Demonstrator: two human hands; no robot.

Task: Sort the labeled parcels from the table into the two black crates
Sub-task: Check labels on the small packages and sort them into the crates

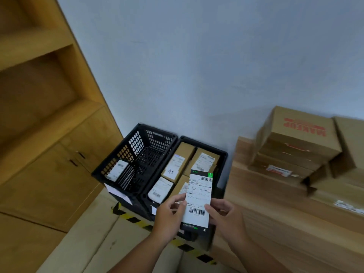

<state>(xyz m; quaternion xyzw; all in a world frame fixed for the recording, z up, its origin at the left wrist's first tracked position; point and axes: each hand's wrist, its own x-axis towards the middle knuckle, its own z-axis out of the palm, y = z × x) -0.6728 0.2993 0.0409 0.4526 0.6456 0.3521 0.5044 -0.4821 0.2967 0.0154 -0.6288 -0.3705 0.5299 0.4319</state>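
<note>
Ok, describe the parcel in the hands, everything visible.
The parcel is flat and dark, its face nearly covered by a white shipping label with two barcodes and a green corner mark. It is held label-up over the near end of the right crate. The left hand and right hand pinch its side edges.

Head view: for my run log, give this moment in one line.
left hand, right hand: holding labeled parcel; above: right crate, several parcels inside; left crate: one parcel

Parcel-sorting storeroom: stacked cartons point(295, 146), black crates point(137, 154), hazard-taped floor point(137, 221).
</note>
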